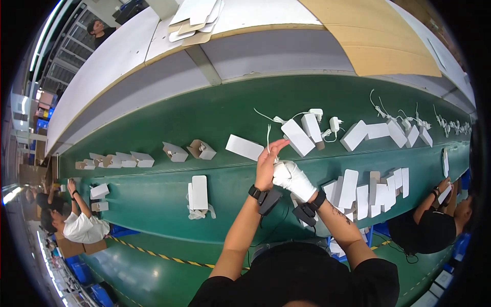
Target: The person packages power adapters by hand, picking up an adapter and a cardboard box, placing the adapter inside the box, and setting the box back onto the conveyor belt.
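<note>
In front of me, over the green belt, my two hands meet around a white charger cable (269, 137). Its thin end sticks up beside my left hand (266, 166), which is bare, with fingers stretched up and to the right and the cable against them. My right hand (293, 179) wears a white glove and is closed, its fingertips at the cable's lower part by my left palm. Whatever else lies between the hands is hidden. Just beyond are a white box (244, 147), a second white box (298, 138) and a white charger plug (335, 124).
Open boxes (200, 149) stand along the belt (153, 189) at left; more white boxes (349, 187) lie near my right arm. Several chargers (450, 127) lie far right. A shelf (245, 51) borders the back. One co-worker (82, 225) sits left, another (434, 225) right.
</note>
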Tool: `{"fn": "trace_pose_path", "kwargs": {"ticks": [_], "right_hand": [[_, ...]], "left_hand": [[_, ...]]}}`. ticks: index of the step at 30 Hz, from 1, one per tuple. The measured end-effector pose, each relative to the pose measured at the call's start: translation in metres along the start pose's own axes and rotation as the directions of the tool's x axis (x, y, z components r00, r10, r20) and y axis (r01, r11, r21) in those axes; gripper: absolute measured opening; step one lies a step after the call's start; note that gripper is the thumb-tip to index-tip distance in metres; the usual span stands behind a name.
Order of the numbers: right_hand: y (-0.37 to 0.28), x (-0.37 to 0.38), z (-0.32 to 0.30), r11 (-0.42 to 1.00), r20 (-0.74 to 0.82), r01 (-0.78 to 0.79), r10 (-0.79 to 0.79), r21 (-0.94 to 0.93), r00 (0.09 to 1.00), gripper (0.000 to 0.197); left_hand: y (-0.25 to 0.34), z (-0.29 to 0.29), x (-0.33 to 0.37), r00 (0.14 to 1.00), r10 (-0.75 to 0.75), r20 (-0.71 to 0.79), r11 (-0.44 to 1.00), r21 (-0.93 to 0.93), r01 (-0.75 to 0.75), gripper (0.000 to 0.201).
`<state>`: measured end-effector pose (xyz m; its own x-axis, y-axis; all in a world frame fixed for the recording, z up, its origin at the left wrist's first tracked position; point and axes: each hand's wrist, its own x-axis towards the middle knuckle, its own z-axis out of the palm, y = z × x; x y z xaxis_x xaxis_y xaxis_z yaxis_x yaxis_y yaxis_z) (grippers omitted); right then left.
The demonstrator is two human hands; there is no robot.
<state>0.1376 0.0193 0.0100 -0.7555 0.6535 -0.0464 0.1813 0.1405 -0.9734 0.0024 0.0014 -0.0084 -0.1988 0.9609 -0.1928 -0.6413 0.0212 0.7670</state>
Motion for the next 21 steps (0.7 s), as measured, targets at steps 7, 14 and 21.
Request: {"fn": "trace_pose_path", "kwargs": {"ticks": [7, 14, 21], "right_hand": [[0.015, -0.002, -0.014, 0.937, -0.233, -0.078, 0.164, 0.341, 0.959, 0.017], [-0.023, -0.038, -0.035, 0.331, 0.373, -0.475, 0.328, 0.816, 0.868, 0.031], [-0.019, -0.054, -0.012, -0.190, 0.633, -0.611, 0.085, 0.769, 0.770, 0.049]], "left_hand": [[0.043, -0.071, 0.009, 0.944, 0.027, 0.329, 0.687, 0.680, -0.257, 0.048], [0.045, -0.177, 0.063, 0.975, -0.215, 0.049, -0.342, 0.932, -0.122, 0.073], [0.048, -0.125, 0.020, 0.862, -0.268, 0.431, 0.515, 0.820, -0.250, 0.072]]}}
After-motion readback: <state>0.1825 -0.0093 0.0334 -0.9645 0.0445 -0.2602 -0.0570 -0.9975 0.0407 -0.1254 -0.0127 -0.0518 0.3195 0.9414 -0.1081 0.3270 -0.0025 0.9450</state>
